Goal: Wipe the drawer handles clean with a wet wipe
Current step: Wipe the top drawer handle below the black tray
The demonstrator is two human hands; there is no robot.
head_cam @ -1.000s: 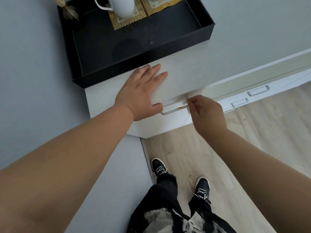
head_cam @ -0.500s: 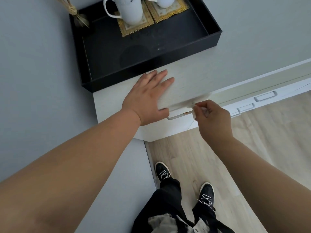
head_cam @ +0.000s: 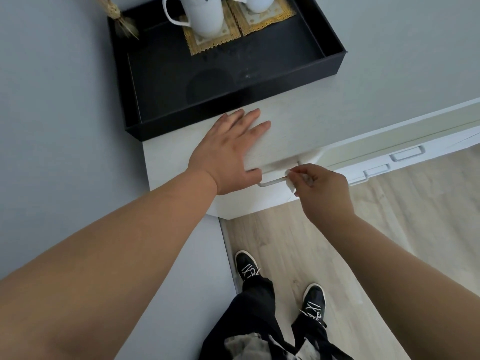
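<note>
On my far left I see a plain grey wall face, and the desk (head_cam: 306, 126) starts right against it, its near-left corner jutting over the wood floor (head_cam: 389, 229). A black tray (head_cam: 335, 61) sits at the back of the desk, its front wall just beyond my left hand (head_cam: 228, 154), with a strip of bare top between them. In the tray a white jug (head_cam: 205, 14) and a cup (head_cam: 257, 2) stand on two gold-edged mats at the far end, and a dried straw bundle (head_cam: 117, 19) leans at the tray's left corner. My left hand lies flat on the desk top with fingers straight and slightly spread, the heel of the palm over the front edge. Just below that edge the nearest drawer handle (head_cam: 271, 181) shows as a thin pale metal bar, its left end bare. My right hand (head_cam: 322, 188) pinches a small white wet wipe (head_cam: 291, 179) against the bar's right end, fingers curled tight around it; the wipe looks crumpled and only a little pokes out. Further right, two more handles (head_cam: 376, 170) (head_cam: 407, 153) run along the drawer fronts, well apart from both hands, with open floor in front. My shoes (head_cam: 246, 266) stand below, close to the desk corner.
</note>
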